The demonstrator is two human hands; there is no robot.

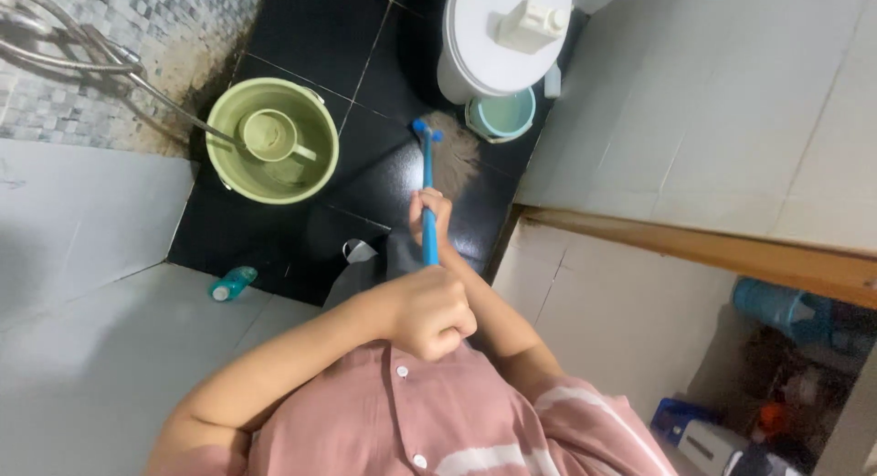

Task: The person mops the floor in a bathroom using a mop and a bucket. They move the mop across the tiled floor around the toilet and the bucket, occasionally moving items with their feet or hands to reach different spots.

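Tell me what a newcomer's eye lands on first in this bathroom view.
First, the blue broom handle running down the middle, held by the left hand near its top and the right hand further down, bristles on the black floor tiles. Next, the green bucket with a scoop inside, left of the broom, and the white toilet above it.

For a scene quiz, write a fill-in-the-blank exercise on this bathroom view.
1. Both hands, the left hand and the right hand, grip a brush handle coloured ____.
2. The small scoop sits inside a green ____.
3. The floor tiles under the brush are ____.
4. A white jug stands on the closed ____ lid.

Missing words: blue; bucket; black; toilet
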